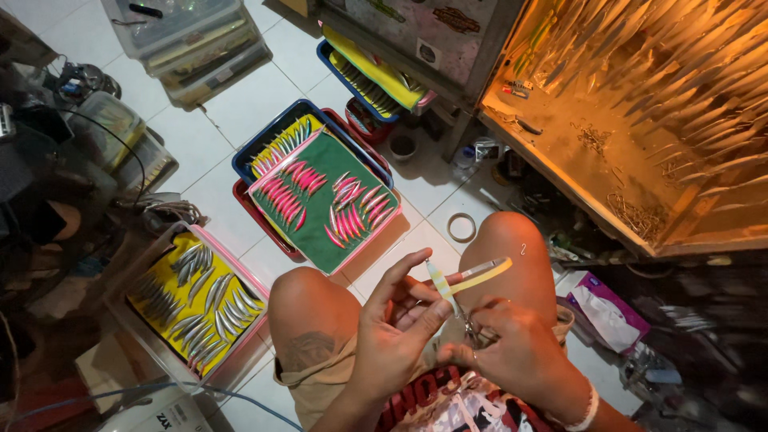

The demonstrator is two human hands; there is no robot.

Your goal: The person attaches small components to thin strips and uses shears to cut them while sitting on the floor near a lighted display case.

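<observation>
Lure (441, 286) between left hand (394, 330) fingertips, above right hand (512, 346).

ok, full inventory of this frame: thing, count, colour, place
pale lure: one, pastel striped, pinched in left hand
yellow lure: one, yellow, behind the pale lure, above the hands
green tray: one, pink-red lures in rows, floor centre
yellow tray: one, silver lures, floor left
blue tray: one, under the green tray
clear bins: a stack, top left
tape ring: one, on tile by the knee
lit cabinet: one, orange-lit, hanging lures, right
knees: two, bare
left hand: grip shut on pale lure
right hand: small tool, unclear
</observation>
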